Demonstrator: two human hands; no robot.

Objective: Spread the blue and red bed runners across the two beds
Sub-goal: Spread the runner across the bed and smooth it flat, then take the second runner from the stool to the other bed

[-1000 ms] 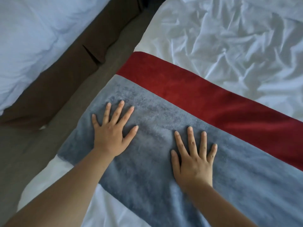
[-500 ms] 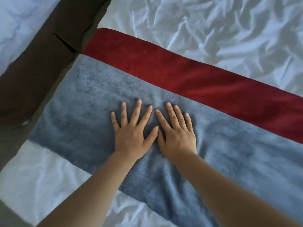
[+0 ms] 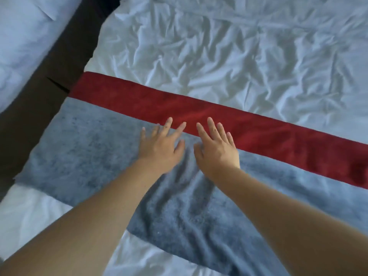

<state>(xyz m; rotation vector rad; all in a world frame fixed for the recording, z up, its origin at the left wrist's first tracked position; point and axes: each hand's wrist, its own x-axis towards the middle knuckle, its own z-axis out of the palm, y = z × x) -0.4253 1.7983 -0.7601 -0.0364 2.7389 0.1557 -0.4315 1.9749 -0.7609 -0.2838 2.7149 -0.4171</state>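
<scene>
Both hands flat on the bed runners — fingers spread.
We see the left hand [image 3: 159, 150] and right hand [image 3: 218, 151] pressing the blue runner [image 3: 83, 152], fingertips reaching the adjoining red runner [image 3: 258, 132] — both laid across the bed [image 3: 239, 56].

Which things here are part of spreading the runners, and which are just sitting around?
In the job: blue runner, red runner, left hand, right hand, near bed's crumpled white sheet, second bed.
Just there: second bed's brown base.
</scene>
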